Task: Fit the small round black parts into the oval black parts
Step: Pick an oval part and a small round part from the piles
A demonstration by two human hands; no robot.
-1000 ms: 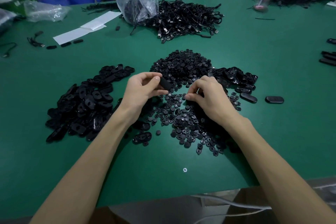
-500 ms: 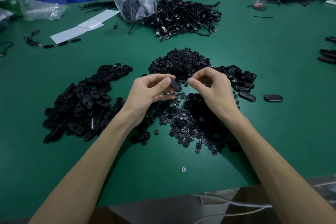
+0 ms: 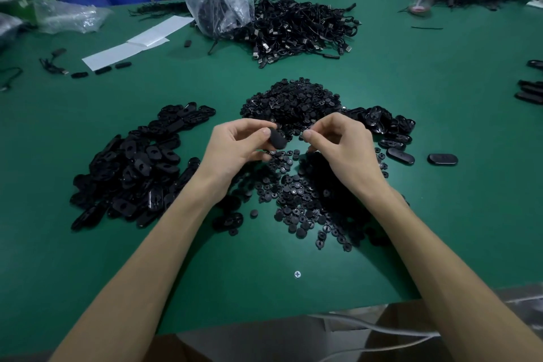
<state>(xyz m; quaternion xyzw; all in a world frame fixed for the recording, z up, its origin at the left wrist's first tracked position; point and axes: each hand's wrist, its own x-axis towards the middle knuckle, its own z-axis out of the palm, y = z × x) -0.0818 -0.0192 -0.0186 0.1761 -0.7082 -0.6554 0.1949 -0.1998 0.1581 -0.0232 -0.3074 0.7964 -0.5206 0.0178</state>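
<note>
Toward the left edge of the green desk (image 3: 88, 273) lies a heap of oval parts (image 3: 138, 170), many with their hollow side up. Just right of it, over the middle of the desk, the left hand (image 3: 235, 150) pinches one oval part (image 3: 277, 138) between thumb and fingertips, raised off the surface with its smooth back toward the camera. Below and behind both hands spreads the supply of small round parts (image 3: 302, 200), heaped higher toward the far edge. The right hand (image 3: 343, 147) hovers just beside the held oval, fingers curled, thumb and forefinger tips (image 3: 307, 134) pressed together. Whether a round part sits between them I cannot tell; it would be too small to make out. Farther right is a second heap of ovals (image 3: 388, 126), with two lone ovals (image 3: 442, 159) nearer the right edge.

The step in hand looks like the joining itself: one oval presented, the other hand closing in. The next move probably calls for turning the oval so its recess faces the right fingertips, lining up the round piece, then pressing it home squarely.
</note>
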